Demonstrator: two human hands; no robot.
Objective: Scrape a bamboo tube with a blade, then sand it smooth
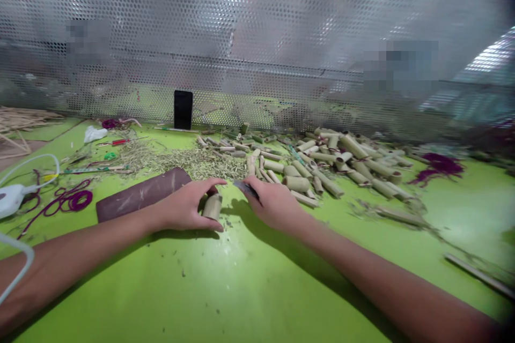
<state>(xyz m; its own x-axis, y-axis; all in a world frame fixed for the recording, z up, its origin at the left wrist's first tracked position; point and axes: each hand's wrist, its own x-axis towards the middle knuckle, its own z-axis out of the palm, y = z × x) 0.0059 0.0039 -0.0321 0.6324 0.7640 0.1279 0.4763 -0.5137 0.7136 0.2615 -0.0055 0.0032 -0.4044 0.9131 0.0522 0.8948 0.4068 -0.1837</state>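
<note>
A person's two bare hands work over a bright green tabletop [225, 289], the forearms reaching in from the lower corners of the frame. The left hand [185, 207] curls its fingers, pressed together, around a short, pale bamboo tube [212, 207], which stands tilted at the centre of the frame, just above the table. The right hand [273, 204] comes in beside it, fingers close together, pinching a small dark blade [245, 188] near the tube's top end; the exact grip is partly hidden.

Just left of the hands lies a brown abrasive sheet [140, 194]. Behind them spreads a pale green heap of bamboo shavings [193, 164], and to the right a wide scatter of cut bamboo tubes [333, 163]. A looped purple cord [74, 199] and a white plug adapter [10, 199] sit at the left edge, with a crumpled white cloth [94, 134] and a bundle of thin pale sticks [20, 123] at upper left. A purple fibre tuft [438, 166] lies at right. A black phone [183, 110] stands upright against a perforated metal screen [257, 27] along the table's far edge.
</note>
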